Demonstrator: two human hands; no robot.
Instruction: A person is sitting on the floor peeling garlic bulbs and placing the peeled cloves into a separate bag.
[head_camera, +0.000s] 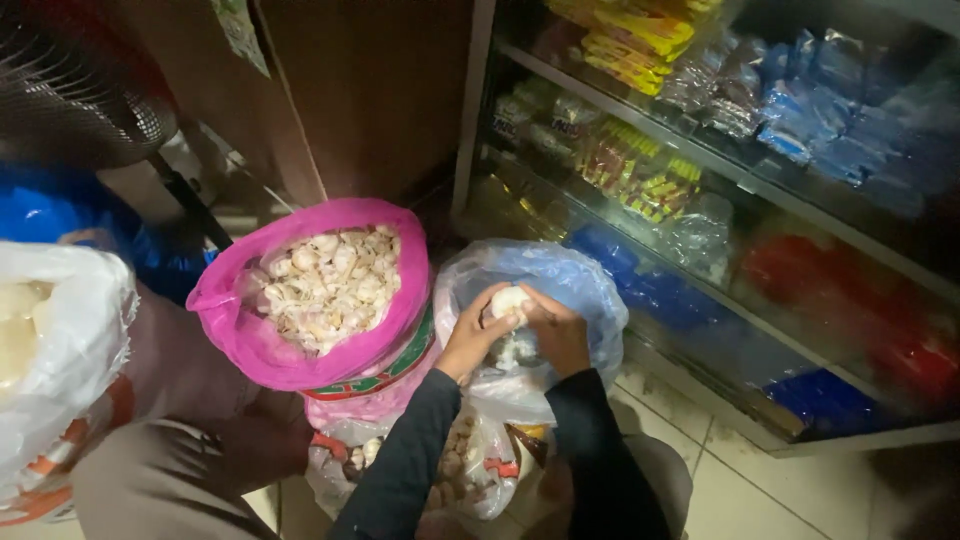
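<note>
My left hand (472, 337) and my right hand (558, 332) both grip one white garlic bulb (508, 300), held over an open bluish clear plastic bag (585, 285). My sleeves are dark. Just left of my hands stands a pink plastic bag (240, 335) rolled open and filled with several peeled garlic cloves (328, 285). Below my forearms lies a clear bag with more garlic pieces (462, 462).
A glass-fronted shelf cabinet (740, 185) with packaged goods stands to the right. A white sack (60, 340) sits at far left, a blue bag (45, 210) and a fan (70, 90) behind it. Tiled floor (740, 495) shows at bottom right.
</note>
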